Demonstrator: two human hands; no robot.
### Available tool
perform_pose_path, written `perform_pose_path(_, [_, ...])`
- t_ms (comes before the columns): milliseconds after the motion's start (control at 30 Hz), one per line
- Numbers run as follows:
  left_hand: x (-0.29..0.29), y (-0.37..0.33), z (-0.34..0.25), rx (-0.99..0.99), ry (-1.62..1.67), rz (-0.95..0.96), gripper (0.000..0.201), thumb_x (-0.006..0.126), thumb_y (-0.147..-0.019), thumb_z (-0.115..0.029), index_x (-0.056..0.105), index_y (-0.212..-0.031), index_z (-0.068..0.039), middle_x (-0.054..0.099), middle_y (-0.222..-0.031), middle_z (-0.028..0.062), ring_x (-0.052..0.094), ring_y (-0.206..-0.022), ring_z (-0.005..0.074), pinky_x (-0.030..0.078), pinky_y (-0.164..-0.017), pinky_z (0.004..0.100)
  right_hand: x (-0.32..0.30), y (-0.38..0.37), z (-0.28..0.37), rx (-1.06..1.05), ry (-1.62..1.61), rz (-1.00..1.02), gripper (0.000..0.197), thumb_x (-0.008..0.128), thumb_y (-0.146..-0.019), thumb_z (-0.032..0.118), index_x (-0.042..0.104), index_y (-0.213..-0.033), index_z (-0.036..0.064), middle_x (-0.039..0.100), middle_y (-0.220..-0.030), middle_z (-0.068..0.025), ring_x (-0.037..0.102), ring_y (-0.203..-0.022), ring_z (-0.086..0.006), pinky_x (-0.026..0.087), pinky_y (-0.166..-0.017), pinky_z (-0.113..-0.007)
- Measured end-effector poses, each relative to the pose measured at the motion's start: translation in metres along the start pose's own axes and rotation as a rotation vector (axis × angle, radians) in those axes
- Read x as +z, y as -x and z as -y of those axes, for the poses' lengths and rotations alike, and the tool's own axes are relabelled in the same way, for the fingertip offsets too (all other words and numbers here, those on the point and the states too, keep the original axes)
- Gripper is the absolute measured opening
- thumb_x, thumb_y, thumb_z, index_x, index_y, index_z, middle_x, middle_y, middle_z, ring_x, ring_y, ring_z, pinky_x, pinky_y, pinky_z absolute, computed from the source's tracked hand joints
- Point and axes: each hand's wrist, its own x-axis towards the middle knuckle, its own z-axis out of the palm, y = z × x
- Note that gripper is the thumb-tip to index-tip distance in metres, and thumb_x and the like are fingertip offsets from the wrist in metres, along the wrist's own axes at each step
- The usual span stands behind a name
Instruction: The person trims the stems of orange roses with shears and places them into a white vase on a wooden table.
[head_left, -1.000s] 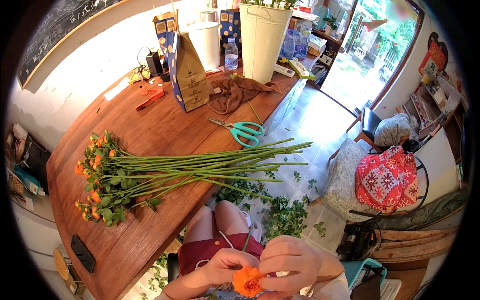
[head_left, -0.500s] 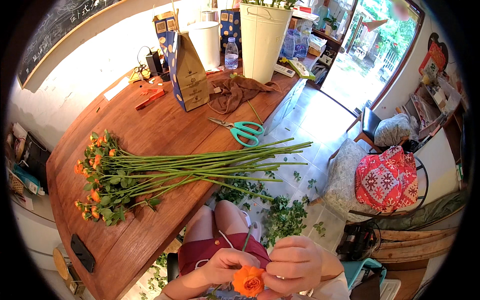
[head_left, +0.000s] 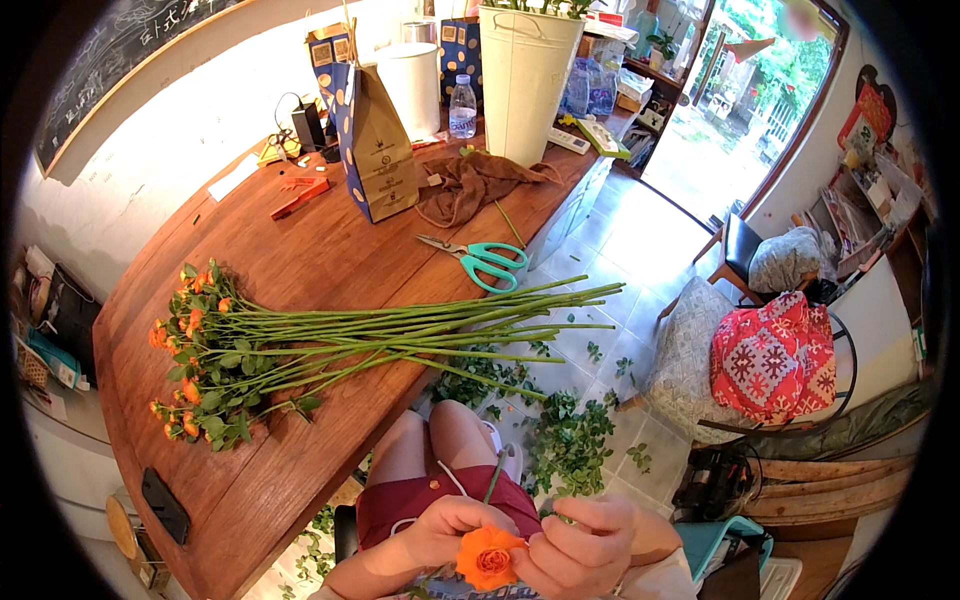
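Note:
An orange rose [head_left: 486,560] is held low in front of my lap, its open bloom turned up and its green stem [head_left: 497,478] running away past my left hand [head_left: 455,527]. The fingers of that hand are closed round the stem just under the bloom. On the other side, my right hand [head_left: 582,548] is curled, with fingertips pinched at the edge of the petals. Across the table lies a bunch of orange roses [head_left: 205,350] with long bare stems [head_left: 430,330] reaching over the table edge. Teal-handled scissors [head_left: 480,262] lie partly opened beyond the stems.
On the wooden table [head_left: 250,235] stand a cream bucket [head_left: 525,90], a paper bag [head_left: 385,160] and a water bottle [head_left: 462,108]. A brown cloth [head_left: 480,188] and a phone [head_left: 165,505] lie there too. Cut leaves [head_left: 570,435] litter the floor. A cushioned chair [head_left: 690,370] stands right.
The rose has shifted slightly left and turned in my left hand. My right hand has moved a little lower and its fingers have loosened and shifted along the bloom's edge.

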Motion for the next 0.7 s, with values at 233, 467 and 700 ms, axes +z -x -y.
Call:
perform_pose_path(233, [-0.003, 0.001, 0.001, -0.035, 0.039, 0.0, 0.025, 0.061, -0.085, -0.006, 0.058, -0.106, 0.007, 0.063, -0.101, 0.0095, 0.06, -0.089, 0.0122, 0.048, -0.078, 0.025, 0.004, 0.0, 0.003, -0.008, 0.113, -0.045, 0.004, 0.06, -0.073, 0.004, 0.063, -0.074, 0.0033, 0.059, -0.074, -0.0065, 0.055, -0.07, -0.0189, 0.05, -0.06, -0.031])
perform_pose_path(467, [-0.004, -0.003, -0.001, -0.045, 0.028, 0.094, 0.024, 0.062, -0.085, -0.007, 0.059, -0.104, 0.008, 0.063, -0.098, 0.0092, 0.06, -0.086, 0.0122, 0.047, -0.076, 0.0243, 0.007, 0.008, 0.009, -0.042, 0.213, -0.072, 0.004, 0.061, -0.074, 0.006, 0.063, -0.075, 0.0017, 0.059, -0.074, -0.0075, 0.055, -0.068, -0.0204, 0.05, -0.06, -0.032])
perform_pose_path(700, [0.002, -0.003, -0.002, 0.037, 0.102, 0.056, 0.018, 0.063, -0.084, -0.005, 0.059, -0.095, 0.008, 0.063, -0.094, 0.0109, 0.06, -0.084, 0.0139, 0.046, -0.074, 0.0253, -0.002, 0.007, 0.014, 0.039, 0.216, 0.103, 0.007, 0.061, -0.074, 0.005, 0.062, -0.079, -0.0006, 0.059, -0.076, -0.01, 0.056, -0.071, -0.0225, 0.05, -0.062, -0.034])
